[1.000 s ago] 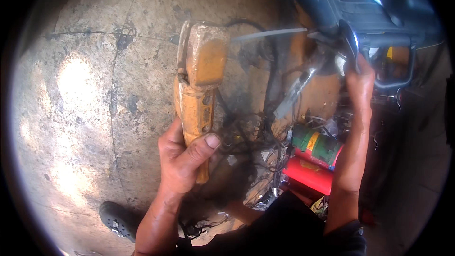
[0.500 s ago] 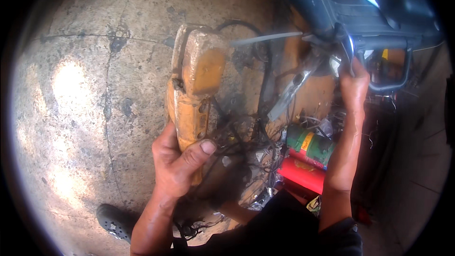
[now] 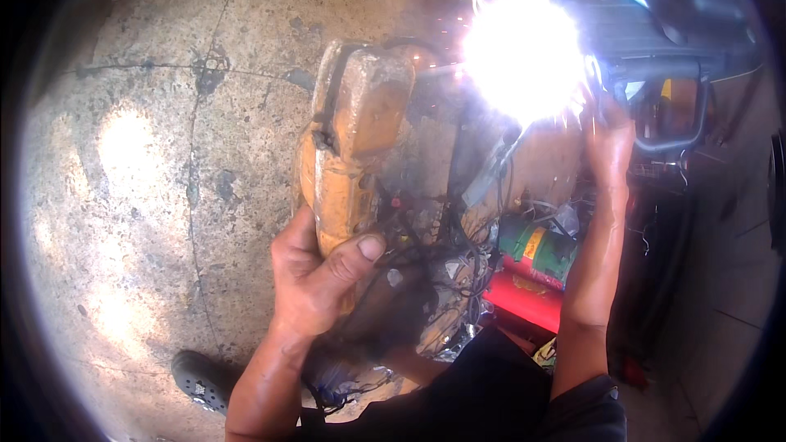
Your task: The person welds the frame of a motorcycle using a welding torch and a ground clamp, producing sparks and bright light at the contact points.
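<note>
In my left hand (image 3: 315,278) is a worn yellow welding electrode holder (image 3: 344,172), the thumb pressed along its near end. A thin electrode (image 3: 442,71) sticks out of its head to the right. At the electrode's far end burns a blinding white welding arc (image 3: 522,57), whose glare hides the metal there. My right hand (image 3: 610,143) is closed just right of the glare around a shiny metal piece (image 3: 593,74), too washed out to name. Below the arc a flat grey metal strip (image 3: 489,176) slants down to the left.
Dark cables (image 3: 458,250) tangle in the middle. Red and green rolled items (image 3: 528,295) lie near my right forearm. A dark ribbed seat-like part (image 3: 606,16) and a grey tubular frame (image 3: 675,146) stand far right. A black clog (image 3: 201,381) rests on the cracked concrete floor (image 3: 139,221).
A bright arc and flying sparks have appeared at the electrode's end. My left hand and the electrode holder have shifted slightly right. My right hand has hardly moved.
</note>
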`<state>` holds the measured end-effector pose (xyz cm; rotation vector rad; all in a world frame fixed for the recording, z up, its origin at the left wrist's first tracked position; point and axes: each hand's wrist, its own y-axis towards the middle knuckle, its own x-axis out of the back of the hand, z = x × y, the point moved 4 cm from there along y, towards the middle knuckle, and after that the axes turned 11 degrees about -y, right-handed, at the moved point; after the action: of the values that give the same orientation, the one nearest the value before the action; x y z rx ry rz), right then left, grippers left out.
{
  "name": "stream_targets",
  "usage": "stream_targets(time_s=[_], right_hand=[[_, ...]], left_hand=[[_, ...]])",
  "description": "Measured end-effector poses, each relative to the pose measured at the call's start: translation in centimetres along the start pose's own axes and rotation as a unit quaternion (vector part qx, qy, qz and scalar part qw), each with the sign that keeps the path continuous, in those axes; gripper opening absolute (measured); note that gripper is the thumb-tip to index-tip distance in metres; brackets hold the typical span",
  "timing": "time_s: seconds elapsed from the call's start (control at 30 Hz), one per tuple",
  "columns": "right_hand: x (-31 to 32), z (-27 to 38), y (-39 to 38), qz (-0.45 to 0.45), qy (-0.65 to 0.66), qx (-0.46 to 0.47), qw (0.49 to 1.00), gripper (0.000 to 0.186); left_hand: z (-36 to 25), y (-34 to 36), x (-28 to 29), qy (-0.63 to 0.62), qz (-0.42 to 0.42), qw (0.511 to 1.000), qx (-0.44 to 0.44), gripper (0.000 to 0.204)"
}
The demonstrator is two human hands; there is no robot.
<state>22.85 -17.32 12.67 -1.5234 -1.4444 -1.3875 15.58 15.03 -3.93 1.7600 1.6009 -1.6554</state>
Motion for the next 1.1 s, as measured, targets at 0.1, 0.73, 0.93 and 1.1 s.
stream_targets(time_s=[0.1,0.73,0.93,1.1], right_hand=[[0.0,0.3,0.1,-0.018,0.031,-0.01,0.999,0.024],[-0.4,-2.4,0.4,-0.023,-0.039,0.023,0.999,0.028],[-0.4,-1.3,0.3,0.022,-0.009,-0.004,1.0,0.034],[-0.1,-1.1,-0.1,0.01,0.079,-0.024,0.997,0.03]], left_hand=[[0.0,0.1,-0.1,0.001,0.006,1.0,0.016,0.033],[0.5,-0.8,0.3,0.027,0.006,1.0,0.003,0.032],[0.8,-0.5,0.4,0.002,0.016,1.0,-0.011,0.029],[0.6,-0.4,-0.3,0.002,-0.007,1.0,0.004,0.031]])
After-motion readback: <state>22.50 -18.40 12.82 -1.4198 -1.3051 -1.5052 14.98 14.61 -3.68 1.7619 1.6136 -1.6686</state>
